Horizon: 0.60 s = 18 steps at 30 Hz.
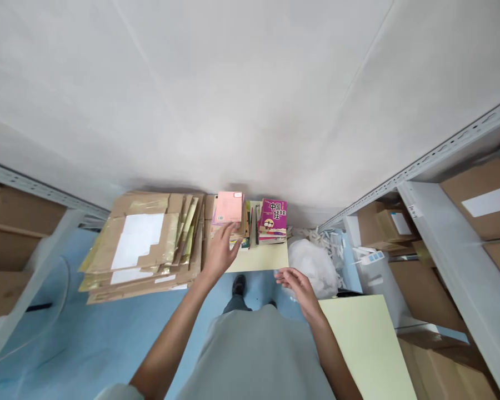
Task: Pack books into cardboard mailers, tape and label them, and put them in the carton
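Note:
My left hand (224, 247) reaches to the front edge of a stack of books topped by a pink book (228, 207). Its fingers are stretched out, with the fingertips at the stack; whether they press on it I cannot tell. My right hand (296, 282) hovers just in front of the cream table (262, 259), its fingers loosely bent and apart, with nothing visible in them. Beyond it on the table lies a second stack, with a purple book (273, 215) with Chinese characters on top. Between the stacks a few more books show only in part.
Flattened cardboard boxes (145, 239) are piled left of the books. At right are a white plastic bag (312, 264), scattered white pieces, a power strip (372, 258) and another cream tabletop (366, 339). Shelves with cardboard boxes (427, 286) flank both sides; a wall (250, 111) rises behind.

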Each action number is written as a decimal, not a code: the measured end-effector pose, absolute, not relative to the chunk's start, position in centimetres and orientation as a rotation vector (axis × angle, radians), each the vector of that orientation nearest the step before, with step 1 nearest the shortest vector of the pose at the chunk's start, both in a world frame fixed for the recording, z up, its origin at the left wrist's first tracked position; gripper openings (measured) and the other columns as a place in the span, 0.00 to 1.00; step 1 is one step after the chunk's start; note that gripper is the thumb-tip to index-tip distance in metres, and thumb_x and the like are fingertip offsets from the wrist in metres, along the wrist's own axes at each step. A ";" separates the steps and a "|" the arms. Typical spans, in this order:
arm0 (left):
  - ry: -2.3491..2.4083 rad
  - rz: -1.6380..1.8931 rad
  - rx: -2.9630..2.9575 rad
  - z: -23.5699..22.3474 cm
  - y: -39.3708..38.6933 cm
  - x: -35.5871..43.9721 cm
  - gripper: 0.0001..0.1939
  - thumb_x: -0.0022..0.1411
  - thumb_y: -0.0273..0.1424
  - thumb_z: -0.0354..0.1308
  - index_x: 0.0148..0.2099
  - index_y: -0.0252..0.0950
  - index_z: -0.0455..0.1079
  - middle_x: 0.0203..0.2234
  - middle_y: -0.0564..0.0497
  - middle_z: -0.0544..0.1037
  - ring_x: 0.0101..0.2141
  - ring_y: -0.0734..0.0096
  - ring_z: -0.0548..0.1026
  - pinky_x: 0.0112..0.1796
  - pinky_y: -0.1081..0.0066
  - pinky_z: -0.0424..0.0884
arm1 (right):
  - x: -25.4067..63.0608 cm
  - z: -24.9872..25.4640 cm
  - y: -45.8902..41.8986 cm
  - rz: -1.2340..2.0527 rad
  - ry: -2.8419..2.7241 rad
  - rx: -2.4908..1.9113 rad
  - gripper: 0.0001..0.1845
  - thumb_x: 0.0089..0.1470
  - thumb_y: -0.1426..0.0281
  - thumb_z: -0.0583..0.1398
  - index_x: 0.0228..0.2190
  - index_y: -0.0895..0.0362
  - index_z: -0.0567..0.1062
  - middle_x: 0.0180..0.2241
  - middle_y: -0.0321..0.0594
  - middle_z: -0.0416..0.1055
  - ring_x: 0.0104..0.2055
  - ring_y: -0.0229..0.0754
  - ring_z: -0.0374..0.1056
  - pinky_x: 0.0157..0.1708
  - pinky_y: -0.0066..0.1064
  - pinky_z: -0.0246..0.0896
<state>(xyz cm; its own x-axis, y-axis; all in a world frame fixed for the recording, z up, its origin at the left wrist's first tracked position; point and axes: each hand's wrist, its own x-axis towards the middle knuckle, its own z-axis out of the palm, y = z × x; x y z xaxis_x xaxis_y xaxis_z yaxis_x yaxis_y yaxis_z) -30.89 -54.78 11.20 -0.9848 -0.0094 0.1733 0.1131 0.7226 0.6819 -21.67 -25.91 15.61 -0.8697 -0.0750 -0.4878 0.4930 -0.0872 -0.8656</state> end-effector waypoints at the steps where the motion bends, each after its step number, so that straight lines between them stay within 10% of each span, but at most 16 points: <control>1: -2.774 -1.051 -0.117 11.1 -55.2 -32.8 0.33 0.74 0.43 0.56 0.74 0.33 0.63 0.72 0.31 0.67 0.74 0.43 0.63 0.72 0.46 0.60 | -21.9 15.9 -26.6 -2.011 1.822 0.467 0.34 0.48 0.36 0.72 0.41 0.51 0.85 0.44 0.47 0.86 0.45 0.53 0.81 0.48 0.41 0.71; 6: -2.861 -0.857 -0.205 9.9 -55.2 -38.7 0.52 0.67 0.45 0.63 0.78 0.14 0.48 0.77 0.17 0.47 0.78 0.29 0.42 0.74 0.37 0.47 | -22.8 16.9 -30.1 -2.035 1.859 0.565 0.35 0.48 0.35 0.72 0.41 0.52 0.85 0.43 0.48 0.86 0.45 0.54 0.82 0.48 0.42 0.71; 18: -2.878 -1.001 -0.283 9.4 -55.8 -36.4 0.32 0.77 0.34 0.45 0.74 0.18 0.60 0.72 0.21 0.63 0.75 0.38 0.58 0.71 0.41 0.61 | -22.8 16.6 -35.6 -2.006 1.910 0.611 0.37 0.51 0.34 0.70 0.43 0.53 0.84 0.43 0.48 0.85 0.45 0.54 0.82 0.50 0.43 0.72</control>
